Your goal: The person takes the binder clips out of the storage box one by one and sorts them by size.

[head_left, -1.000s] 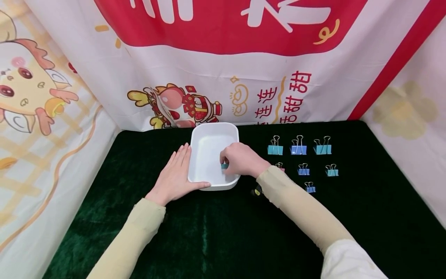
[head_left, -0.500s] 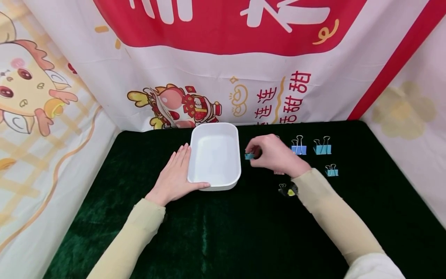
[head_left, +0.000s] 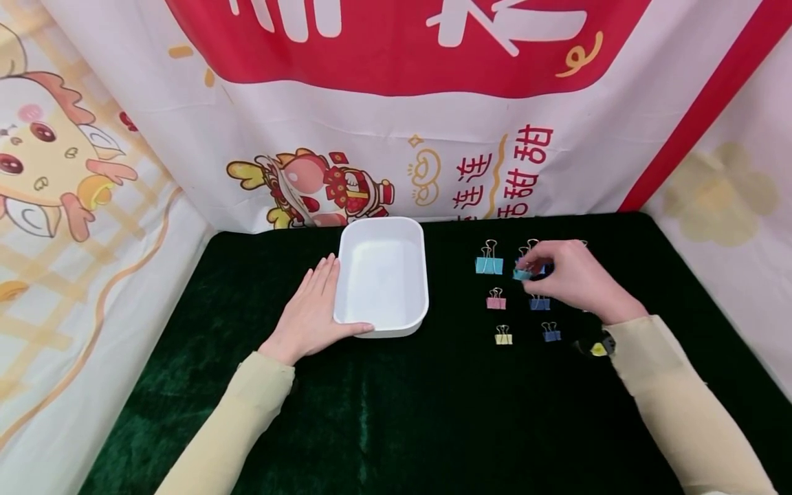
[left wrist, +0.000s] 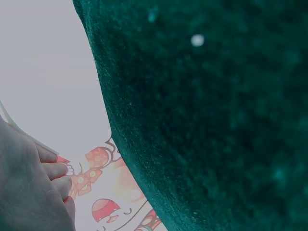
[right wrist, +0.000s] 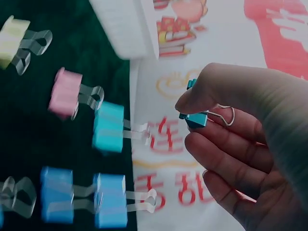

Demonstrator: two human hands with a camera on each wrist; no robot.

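A small teal binder clip (right wrist: 197,119) is pinched between the thumb and fingers of my right hand (head_left: 572,278), held over the rows of clips on the right. In the right wrist view its wire handle points toward my palm. My left hand (head_left: 309,309) lies with straight fingers along the left side of a white plastic box (head_left: 380,334), its thumb across the near rim. Closest to the right hand are a turquoise clip (head_left: 489,265), a pink clip (head_left: 496,303) and a blue clip (head_left: 540,304). The right hand covers part of the back row.
Nearer me, a yellow clip (head_left: 504,339) and a small blue clip (head_left: 551,335) stand on the dark green cloth (head_left: 396,412). A printed white and red curtain (head_left: 383,158) hangs behind the table's back edge.
My right hand has moved from inside the box out to the right, carrying the teal binder clip. The pink and yellow clips now show fully. My left hand stays put.
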